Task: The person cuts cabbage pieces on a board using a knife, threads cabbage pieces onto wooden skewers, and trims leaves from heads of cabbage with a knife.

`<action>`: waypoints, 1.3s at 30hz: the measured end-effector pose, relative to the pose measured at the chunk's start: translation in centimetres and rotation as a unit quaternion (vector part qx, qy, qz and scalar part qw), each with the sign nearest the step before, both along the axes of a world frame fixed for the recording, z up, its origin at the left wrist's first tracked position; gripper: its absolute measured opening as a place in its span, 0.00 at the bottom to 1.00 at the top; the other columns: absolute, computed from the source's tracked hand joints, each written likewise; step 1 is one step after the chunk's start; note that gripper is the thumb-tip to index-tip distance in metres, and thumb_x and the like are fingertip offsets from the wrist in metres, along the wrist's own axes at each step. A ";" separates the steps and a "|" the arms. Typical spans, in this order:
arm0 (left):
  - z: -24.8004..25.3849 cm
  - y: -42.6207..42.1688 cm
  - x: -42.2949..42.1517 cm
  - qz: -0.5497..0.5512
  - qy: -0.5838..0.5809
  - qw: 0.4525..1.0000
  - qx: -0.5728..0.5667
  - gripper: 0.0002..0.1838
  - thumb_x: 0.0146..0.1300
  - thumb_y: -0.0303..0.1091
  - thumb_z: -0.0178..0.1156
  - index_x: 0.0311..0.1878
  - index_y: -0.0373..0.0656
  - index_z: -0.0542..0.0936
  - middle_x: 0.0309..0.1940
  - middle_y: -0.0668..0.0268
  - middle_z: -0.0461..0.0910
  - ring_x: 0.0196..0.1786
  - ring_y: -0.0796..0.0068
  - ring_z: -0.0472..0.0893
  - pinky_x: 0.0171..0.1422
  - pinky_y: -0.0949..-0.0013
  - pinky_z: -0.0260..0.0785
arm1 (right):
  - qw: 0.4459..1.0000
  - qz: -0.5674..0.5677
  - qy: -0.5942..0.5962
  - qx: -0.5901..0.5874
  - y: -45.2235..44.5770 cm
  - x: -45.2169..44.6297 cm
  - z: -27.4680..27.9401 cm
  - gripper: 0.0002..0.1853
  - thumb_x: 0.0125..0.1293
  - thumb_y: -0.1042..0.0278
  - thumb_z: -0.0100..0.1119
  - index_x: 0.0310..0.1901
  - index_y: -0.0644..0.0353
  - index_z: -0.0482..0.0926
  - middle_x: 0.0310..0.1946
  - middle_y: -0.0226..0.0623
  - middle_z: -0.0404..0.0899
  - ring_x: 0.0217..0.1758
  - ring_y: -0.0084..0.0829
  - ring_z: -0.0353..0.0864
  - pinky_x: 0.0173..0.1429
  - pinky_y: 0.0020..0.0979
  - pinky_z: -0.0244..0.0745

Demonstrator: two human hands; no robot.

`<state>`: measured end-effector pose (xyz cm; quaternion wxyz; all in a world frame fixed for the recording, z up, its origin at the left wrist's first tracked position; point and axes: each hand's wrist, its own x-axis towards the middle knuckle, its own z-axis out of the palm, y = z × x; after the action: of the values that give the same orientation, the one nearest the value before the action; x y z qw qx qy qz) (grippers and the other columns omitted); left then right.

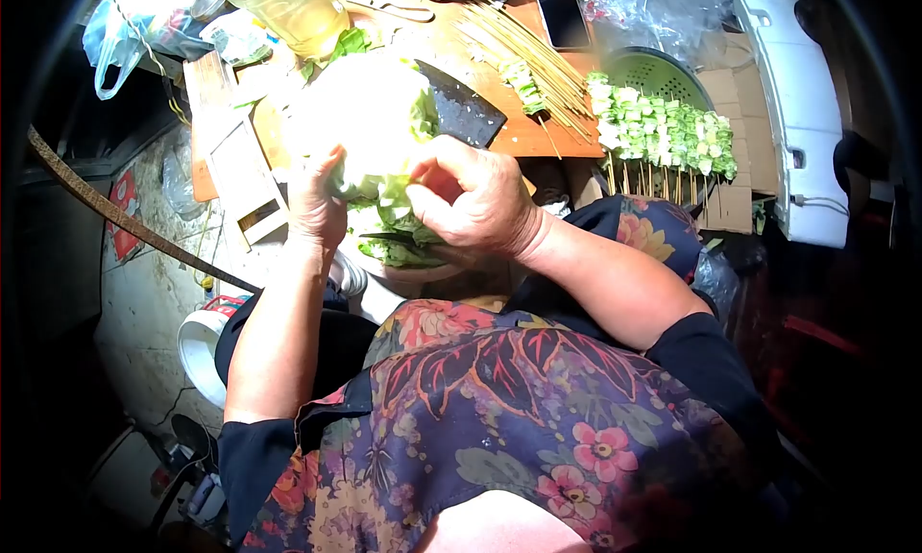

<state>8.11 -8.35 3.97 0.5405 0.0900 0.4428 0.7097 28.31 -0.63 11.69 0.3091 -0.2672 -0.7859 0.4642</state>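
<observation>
A large pale green cabbage, partly washed out by bright light, is in front of me. My left hand is closed on its left side, with the thumb upright. My right hand is at the cabbage's lower right, its thumb and forefinger curled together by the loose leaves. Whatever lies between those fingertips is too small to make out. Below both hands, cut green leaves lie in a round pale container. A dark cleaver blade lies just behind the right hand, partly hidden by the cabbage.
Bamboo skewers lie on the orange table, one holding leaf pieces. Several filled skewers rest to the right before a green colander. A jug of yellowish liquid and a wooden-framed board are left.
</observation>
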 end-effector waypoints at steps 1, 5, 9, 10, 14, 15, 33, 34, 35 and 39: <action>0.1 0.2 0.2 0.011 0.023 1.000 -0.007 0.22 0.56 0.29 0.62 0.55 0.42 0.72 0.45 0.67 0.77 0.50 0.72 0.76 0.59 0.67 0.67 | 0.999 0.025 0.027 -0.034 -0.1 0.2 0.3 0.07 0.54 0.75 0.63 0.33 0.59 0.76 0.23 0.28 0.78 0.26 0.16 0.77 0.32 0.21 0.73; -1.1 -0.1 -0.6 0.005 0.007 1.000 -0.018 0.26 0.54 0.25 0.63 0.58 0.41 0.70 0.45 0.66 0.76 0.48 0.74 0.76 0.56 0.69 0.68 | 0.961 0.189 -0.013 -0.204 0.2 1.2 1.2 0.04 0.54 0.76 0.61 0.32 0.60 0.76 0.22 0.24 0.75 0.25 0.13 0.72 0.32 0.19 0.69; 0.8 -0.2 -0.8 0.009 0.130 0.991 -0.024 0.33 0.50 0.39 0.64 0.61 0.37 0.70 0.54 0.62 0.76 0.59 0.66 0.75 0.66 0.62 0.64 | 0.944 0.220 -0.244 -0.029 1.7 1.9 0.8 0.10 0.53 0.65 0.57 0.36 0.58 0.79 0.27 0.45 0.81 0.34 0.43 0.82 0.42 0.40 0.76; 1.1 0.0 -1.1 0.009 0.099 0.995 -0.019 0.35 0.49 0.37 0.64 0.62 0.37 0.68 0.54 0.63 0.76 0.58 0.67 0.75 0.65 0.63 0.64 | 0.941 0.200 -0.263 0.070 2.0 2.0 -0.2 0.13 0.54 0.63 0.58 0.40 0.58 0.78 0.29 0.44 0.80 0.32 0.41 0.82 0.39 0.38 0.76; 3.7 0.2 -0.6 -0.018 0.196 0.980 0.033 0.37 0.47 0.37 0.65 0.62 0.36 0.67 0.53 0.61 0.75 0.55 0.68 0.76 0.62 0.64 0.66 | 0.967 0.021 -0.247 -0.053 4.4 3.5 -0.1 0.18 0.60 0.59 0.59 0.48 0.61 0.77 0.29 0.34 0.80 0.32 0.28 0.80 0.41 0.27 0.76; 4.2 0.3 -0.6 -0.041 0.210 0.976 0.031 0.40 0.45 0.38 0.68 0.63 0.35 0.65 0.52 0.60 0.75 0.55 0.66 0.76 0.62 0.64 0.67 | 0.973 -0.025 -0.192 -0.122 4.9 3.4 0.2 0.23 0.62 0.56 0.59 0.54 0.60 0.74 0.37 0.31 0.78 0.36 0.22 0.78 0.41 0.24 0.76; 7.9 1.0 2.7 -0.153 0.194 0.965 0.092 0.55 0.55 0.67 0.58 0.75 0.44 0.44 0.72 0.56 0.54 0.71 0.59 0.61 0.73 0.57 0.55 | 0.886 0.055 0.206 -0.411 3.5 1.2 -0.9 0.38 0.56 0.64 0.62 0.66 0.64 0.56 0.57 0.43 0.70 0.60 0.34 0.71 0.66 0.35 0.65; 7.3 1.0 2.3 -0.132 0.115 0.983 0.061 0.50 0.59 0.62 0.56 0.74 0.42 0.46 0.71 0.55 0.55 0.71 0.58 0.61 0.73 0.57 0.54 | 0.908 0.041 0.196 -0.368 3.2 1.0 -0.3 0.40 0.51 0.66 0.67 0.64 0.64 0.58 0.53 0.39 0.71 0.59 0.32 0.70 0.65 0.32 0.64; 6.4 0.8 1.8 -0.108 0.034 0.993 0.030 0.45 0.63 0.57 0.54 0.74 0.39 0.49 0.71 0.54 0.56 0.71 0.58 0.61 0.73 0.56 0.54 | 0.930 0.047 0.161 -0.326 3.2 1.0 -0.5 0.40 0.49 0.67 0.69 0.64 0.61 0.61 0.56 0.41 0.69 0.61 0.34 0.68 0.66 0.34 0.63; 7.1 0.7 1.0 -0.156 -0.065 0.986 -0.008 0.35 0.61 0.49 0.59 0.66 0.39 0.64 0.61 0.58 0.71 0.64 0.63 0.71 0.68 0.59 0.63 | 0.972 0.040 0.115 -0.199 3.5 0.8 -1.2 0.37 0.44 0.65 0.71 0.60 0.57 0.68 0.59 0.45 0.66 0.65 0.38 0.64 0.69 0.37 0.60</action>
<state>9.10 -7.70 11.10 0.6731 0.1073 0.3923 0.6176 29.11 2.88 10.48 0.3197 -0.2366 -0.6469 0.6507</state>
